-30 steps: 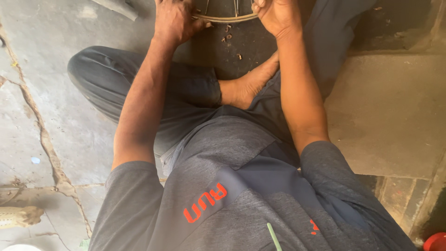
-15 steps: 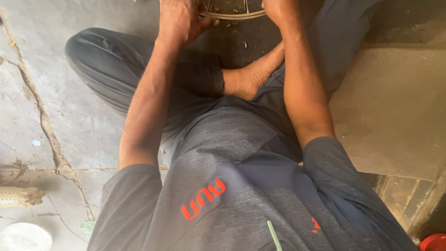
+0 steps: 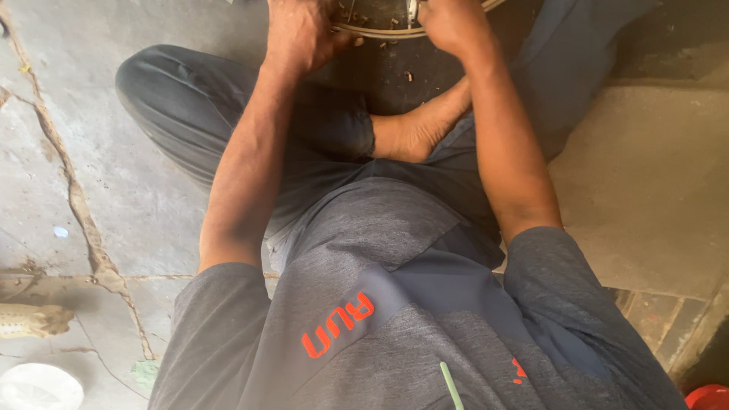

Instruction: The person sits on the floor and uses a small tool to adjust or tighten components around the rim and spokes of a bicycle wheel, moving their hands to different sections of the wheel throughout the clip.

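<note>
A person sits cross-legged on a cracked grey concrete floor (image 3: 152, 190), both hands gripping a curved metal wheel rim (image 3: 380, 29) at the top edge of view. The left hand (image 3: 300, 34) and right hand (image 3: 452, 23) close around the shiny rim, well apart. A bare foot (image 3: 418, 129) rests below it; a white round lid (image 3: 38, 387) lies nearby.
</note>
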